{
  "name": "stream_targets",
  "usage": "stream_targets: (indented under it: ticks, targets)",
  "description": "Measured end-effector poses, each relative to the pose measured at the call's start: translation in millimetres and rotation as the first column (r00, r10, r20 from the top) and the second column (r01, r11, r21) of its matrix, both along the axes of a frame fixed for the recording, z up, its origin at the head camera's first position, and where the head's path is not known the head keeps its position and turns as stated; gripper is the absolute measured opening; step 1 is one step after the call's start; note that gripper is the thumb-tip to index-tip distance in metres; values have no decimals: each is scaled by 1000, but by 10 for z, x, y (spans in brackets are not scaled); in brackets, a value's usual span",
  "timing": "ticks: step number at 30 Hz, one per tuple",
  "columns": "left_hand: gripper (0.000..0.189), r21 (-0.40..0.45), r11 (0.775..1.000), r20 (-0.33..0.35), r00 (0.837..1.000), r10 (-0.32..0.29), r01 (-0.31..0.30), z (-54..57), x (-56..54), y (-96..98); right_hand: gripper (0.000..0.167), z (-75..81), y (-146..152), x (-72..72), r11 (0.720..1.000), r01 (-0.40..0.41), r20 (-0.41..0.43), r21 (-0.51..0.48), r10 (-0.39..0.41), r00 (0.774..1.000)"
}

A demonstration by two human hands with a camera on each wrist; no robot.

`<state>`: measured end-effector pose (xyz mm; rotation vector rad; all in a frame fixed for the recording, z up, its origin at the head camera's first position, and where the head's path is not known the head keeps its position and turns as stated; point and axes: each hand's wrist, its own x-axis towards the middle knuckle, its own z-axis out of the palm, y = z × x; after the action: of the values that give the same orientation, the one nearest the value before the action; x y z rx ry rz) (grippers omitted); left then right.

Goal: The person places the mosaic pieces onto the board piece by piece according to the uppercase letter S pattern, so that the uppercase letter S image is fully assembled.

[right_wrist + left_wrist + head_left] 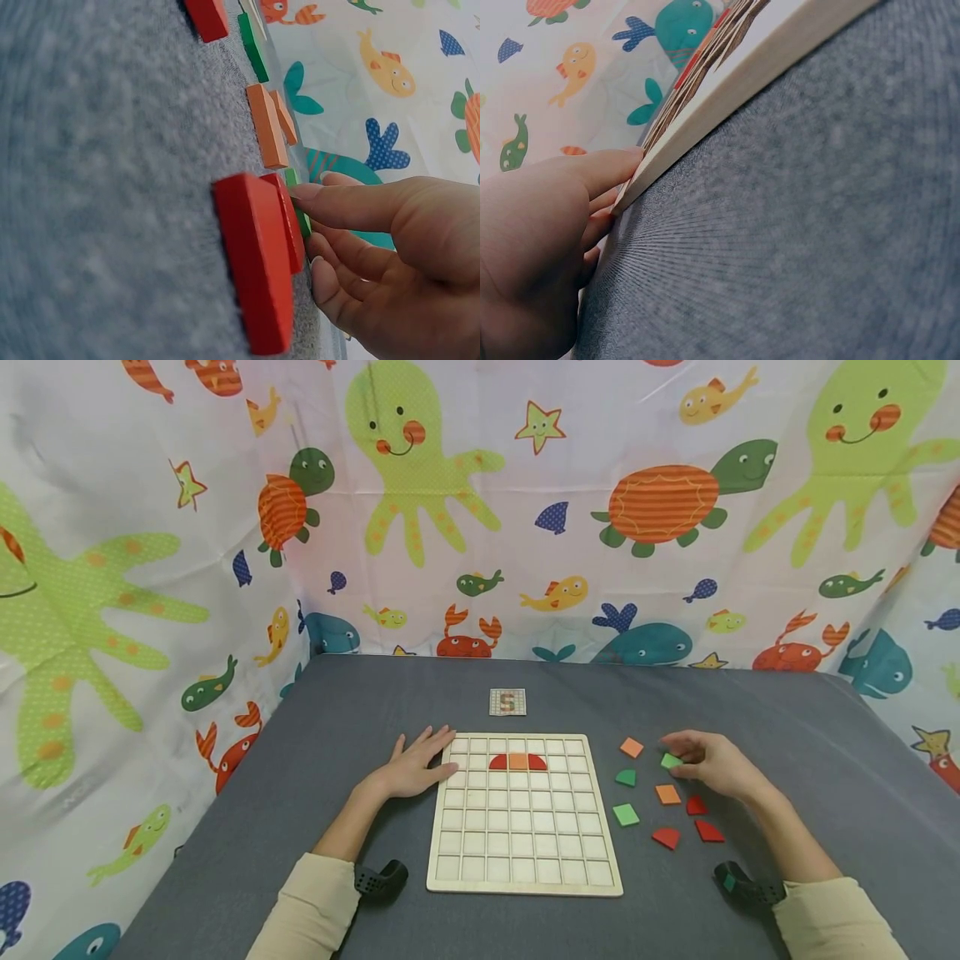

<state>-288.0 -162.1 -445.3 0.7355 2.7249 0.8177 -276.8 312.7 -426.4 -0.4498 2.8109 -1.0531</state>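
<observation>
A pale wooden grid board (450,881) lies flat on the table. In its upper part, an orange square tile (518,762) sits between two red curved-edge tiles (537,762). My left hand (411,768) rests at the board's upper left edge, fingers extended; the left wrist view has the thumb (615,166) touching the rim. To the right of the board, my right hand (712,764) pinches a light green tile (671,761) between thumb and fingers. The right wrist view shows this green tile (303,222) partly hidden behind red tiles (255,262).
Around the right hand lie orange tiles (667,794), red tiles (665,837), a dark green curved-edge tile (626,777) and another light green square (626,814). A small pattern card (507,702) lies beyond the board. A sea-animal curtain (480,527) hangs behind the grey table (375,693).
</observation>
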Motion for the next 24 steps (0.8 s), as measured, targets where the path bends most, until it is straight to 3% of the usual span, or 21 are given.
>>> stream_targets:
  ticks: [14,24]
  targets:
    - [65,-12,1000,-1,1000,10,-10,-1,7,7,44,-3,4,22,999,-32,-3,-9,32,999]
    - [65,-8,1000,3,1000,5,-5,18,9,9,40,-17,48,-7,1000,2,-34,19,-1,999]
